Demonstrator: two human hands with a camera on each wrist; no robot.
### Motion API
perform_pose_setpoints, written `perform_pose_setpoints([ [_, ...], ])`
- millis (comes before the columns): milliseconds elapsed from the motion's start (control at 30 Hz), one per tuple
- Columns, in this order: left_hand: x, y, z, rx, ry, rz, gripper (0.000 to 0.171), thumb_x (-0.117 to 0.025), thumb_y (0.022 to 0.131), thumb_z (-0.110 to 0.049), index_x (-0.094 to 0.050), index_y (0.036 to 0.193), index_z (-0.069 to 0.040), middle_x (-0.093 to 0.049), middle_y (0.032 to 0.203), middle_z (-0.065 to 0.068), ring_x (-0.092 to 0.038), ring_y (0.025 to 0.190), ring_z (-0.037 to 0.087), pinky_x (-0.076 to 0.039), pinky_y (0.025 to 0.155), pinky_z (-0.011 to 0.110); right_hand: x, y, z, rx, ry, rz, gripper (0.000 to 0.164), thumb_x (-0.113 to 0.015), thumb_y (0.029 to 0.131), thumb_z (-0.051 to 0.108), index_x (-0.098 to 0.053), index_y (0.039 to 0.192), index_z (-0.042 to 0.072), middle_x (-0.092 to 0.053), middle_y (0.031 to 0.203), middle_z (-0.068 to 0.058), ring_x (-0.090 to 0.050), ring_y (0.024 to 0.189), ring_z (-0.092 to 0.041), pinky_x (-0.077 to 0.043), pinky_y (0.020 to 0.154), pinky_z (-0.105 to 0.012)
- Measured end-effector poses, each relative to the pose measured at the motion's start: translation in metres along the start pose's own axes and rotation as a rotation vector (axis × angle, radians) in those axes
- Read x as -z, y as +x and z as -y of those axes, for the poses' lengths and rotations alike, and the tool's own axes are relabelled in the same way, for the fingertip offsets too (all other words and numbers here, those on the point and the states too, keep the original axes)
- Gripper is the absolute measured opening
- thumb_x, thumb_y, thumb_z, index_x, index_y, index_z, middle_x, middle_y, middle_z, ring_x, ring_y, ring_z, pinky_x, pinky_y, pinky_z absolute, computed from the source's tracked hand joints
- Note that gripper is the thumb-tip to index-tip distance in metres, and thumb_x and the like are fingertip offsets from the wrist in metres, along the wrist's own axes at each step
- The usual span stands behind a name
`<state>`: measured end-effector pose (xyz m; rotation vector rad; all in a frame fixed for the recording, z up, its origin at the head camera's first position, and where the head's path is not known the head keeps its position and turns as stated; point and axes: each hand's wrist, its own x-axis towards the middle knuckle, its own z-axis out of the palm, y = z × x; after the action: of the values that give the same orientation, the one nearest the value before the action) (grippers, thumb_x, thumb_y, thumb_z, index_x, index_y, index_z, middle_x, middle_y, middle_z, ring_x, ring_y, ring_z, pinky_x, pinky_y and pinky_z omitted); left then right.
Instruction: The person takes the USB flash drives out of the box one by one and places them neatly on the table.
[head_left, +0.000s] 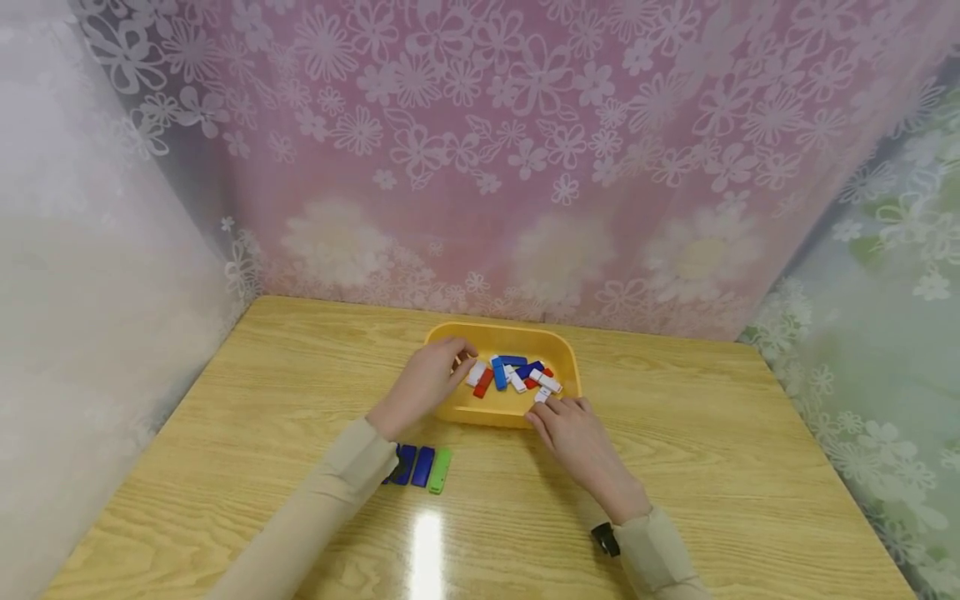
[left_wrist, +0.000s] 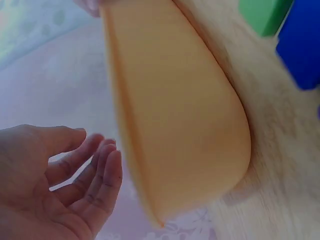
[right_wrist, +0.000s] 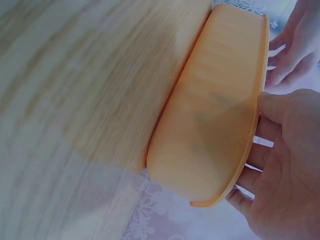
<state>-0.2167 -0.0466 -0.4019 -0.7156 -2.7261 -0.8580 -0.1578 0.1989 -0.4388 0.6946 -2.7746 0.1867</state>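
My left hand point(head_left: 427, 379) hovers over the left end of a yellow plastic bin point(head_left: 487, 417), with fingers loosely bent and nothing between them. In the bin lie several small capped sticks shaped like USB flash drives: a red stick point(head_left: 483, 383) and a white stick point(head_left: 475, 372) nearest the left fingers, a light blue stick point(head_left: 498, 373) beyond. At the near right corner, my right hand point(head_left: 585, 442) holds the bin's rim, thumb at the outer edge and fingers over the inside. A white stick point(head_left: 542, 395) lies right by those fingers.
On the wooden table point(head_left: 720, 450), a green stick point(head_left: 440, 471) and a blue stick point(head_left: 423, 467) stand in a row with more blue ones, partly hidden by the left sleeve. A floral curtain point(head_left: 487, 167) hangs behind the table, with further curtains at both sides.
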Motion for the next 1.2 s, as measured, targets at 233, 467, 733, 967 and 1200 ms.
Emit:
perform_pose_setpoints([
  [233, -0.024, 0.026, 0.006, 0.106, 0.087, 0.189, 0.034, -0.068, 0.099, -0.021, -0.064, 0.127, -0.003, -0.066, 0.116, 0.014, -0.066, 0.098, 0.026, -0.055, 0.087, 0.037, 0.000, -0.001, 0.000, 0.003, -0.005, -0.008, 0.017, -0.061, 0.103, 0.026, -0.069, 0.094, 0.014, -0.061, 0.082, 0.002, -0.058, 0.080, -0.023, -0.045, 0.085, -0.043],
  [467, -0.041, 0.032, 0.008, 0.115, 0.210, 0.341, 0.052, -0.071, 0.096, -0.029, -0.058, 0.137, 0.001, -0.062, 0.129, 0.022, -0.062, 0.113, 0.035, -0.050, 0.100, 0.044, -0.001, -0.001, 0.000, 0.012, -0.007, -0.024, 0.016, -0.062, 0.102, 0.026, -0.070, 0.095, 0.014, -0.063, 0.084, 0.001, -0.059, 0.081, -0.023, -0.045, 0.085, -0.043],
  [733, -0.046, 0.036, 0.009, 0.153, 0.198, 0.375, 0.048, -0.071, 0.097, -0.026, -0.060, 0.134, 0.003, -0.057, 0.126, 0.025, -0.064, 0.102, 0.034, -0.054, 0.091, 0.042, -0.002, -0.001, -0.001, 0.005, -0.002, -0.011, 0.017, -0.061, 0.103, 0.027, -0.070, 0.096, 0.014, -0.064, 0.085, 0.001, -0.060, 0.081, -0.023, -0.045, 0.085, -0.043],
  [967, -0.045, 0.037, 0.010, 0.221, 0.121, 0.386, 0.039, -0.078, 0.091, -0.026, -0.064, 0.119, -0.003, -0.054, 0.117, 0.017, -0.061, 0.088, 0.027, -0.054, 0.081, 0.037, -0.002, -0.001, 0.000, -0.006, -0.009, 0.001, 0.019, -0.060, 0.103, 0.028, -0.071, 0.098, 0.014, -0.066, 0.088, 0.001, -0.060, 0.083, -0.023, -0.045, 0.085, -0.043],
  [1200, -0.042, 0.037, 0.007, 0.259, 0.065, 0.385, 0.034, -0.081, 0.088, -0.022, -0.061, 0.110, -0.004, -0.057, 0.102, 0.011, -0.054, 0.083, 0.023, -0.050, 0.077, 0.034, -0.001, 0.000, 0.001, -0.013, -0.001, 0.002, 0.020, -0.060, 0.104, 0.028, -0.072, 0.099, 0.013, -0.068, 0.091, -0.001, -0.062, 0.086, -0.025, -0.046, 0.087, -0.045],
])
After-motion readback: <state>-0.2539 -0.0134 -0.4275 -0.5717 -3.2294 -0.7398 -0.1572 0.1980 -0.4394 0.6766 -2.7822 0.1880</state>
